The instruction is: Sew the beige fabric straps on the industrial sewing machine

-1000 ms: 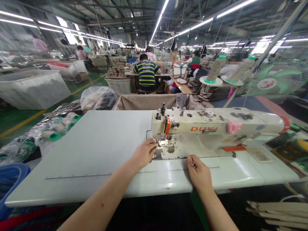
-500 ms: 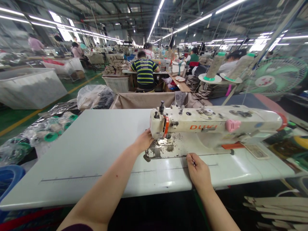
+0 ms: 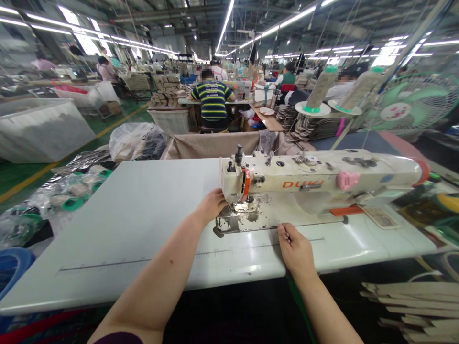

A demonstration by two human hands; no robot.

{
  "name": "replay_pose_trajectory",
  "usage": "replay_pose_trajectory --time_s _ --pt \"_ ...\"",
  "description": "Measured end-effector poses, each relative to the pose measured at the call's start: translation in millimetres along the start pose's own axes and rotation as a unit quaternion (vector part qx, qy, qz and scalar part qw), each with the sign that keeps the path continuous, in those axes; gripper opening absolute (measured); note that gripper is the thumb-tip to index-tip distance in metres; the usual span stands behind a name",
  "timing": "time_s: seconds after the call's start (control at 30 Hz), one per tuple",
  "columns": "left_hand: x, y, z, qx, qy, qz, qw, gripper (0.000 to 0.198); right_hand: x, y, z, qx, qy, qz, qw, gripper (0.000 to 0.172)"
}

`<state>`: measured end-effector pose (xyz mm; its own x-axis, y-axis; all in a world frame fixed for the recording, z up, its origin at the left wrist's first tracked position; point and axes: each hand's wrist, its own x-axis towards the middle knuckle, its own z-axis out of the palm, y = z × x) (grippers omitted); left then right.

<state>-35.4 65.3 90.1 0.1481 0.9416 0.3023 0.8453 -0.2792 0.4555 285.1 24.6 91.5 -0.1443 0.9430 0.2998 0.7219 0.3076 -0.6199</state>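
A white sewing machine point(image 3: 265, 179) with orange lettering stands on the pale table point(image 3: 161, 191). My left hand point(image 3: 212, 206) is at the left side of its head, close to the needle area and the presser foot point(image 3: 244, 206). The fingertips go behind the head, so their grip is hidden. In front of the machine's bed point(image 3: 279, 212), my right hand point(image 3: 294, 246) rests closed on the table edge of the bed. A small dark bit shows inside the curled fingers, too small to name.
Thread cones point(image 3: 320, 91) stand behind the machine, beside a green fan point(image 3: 396, 112). Bagged spools point(image 3: 73, 203) lie left of the table. A fabric-lined bin point(image 3: 215, 145) is beyond it. Pale strips point(image 3: 423, 301) hang at lower right. A person in a striped shirt point(image 3: 214, 102) sits ahead.
The view has shifted slightly. My left hand stays beside the machine head with its fingers a little differently bent; my right hand stays closed in nearly the same place.
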Motion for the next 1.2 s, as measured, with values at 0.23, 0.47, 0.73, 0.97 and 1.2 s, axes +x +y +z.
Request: replay_pose_trajectory --time_s 0.23,0.47,0.73,0.97,1.2 --pt "-16.9 2.2 -11.0 -0.036 -0.014 -0.012 0.999 0.004 -1.3 -1.5 -1.6 -0.003 -0.003 -0.002 1.0 0.038" --pt "-19.7 11.1 -8.9 -0.063 -0.009 -0.052 0.997 0.011 -1.6 -2.8 -1.7 -0.007 0.001 -0.002 1.0 0.039" --pt "-46.3 44.3 -0.7 -0.05 0.004 -0.093 0.994 0.008 -0.7 -2.5 -0.4 -0.019 -0.005 -0.011 1.0 0.036" --pt "-53.7 61.3 9.4 -0.028 0.009 -0.139 0.99 0.012 -0.9 -4.7 -0.7 -0.025 -0.006 -0.005 1.0 0.036" --pt "-53.2 89.8 12.1 0.008 -0.032 -0.198 0.98 0.019 -0.4 -4.1 0.3 -0.031 -0.006 -0.009 0.999 0.037"
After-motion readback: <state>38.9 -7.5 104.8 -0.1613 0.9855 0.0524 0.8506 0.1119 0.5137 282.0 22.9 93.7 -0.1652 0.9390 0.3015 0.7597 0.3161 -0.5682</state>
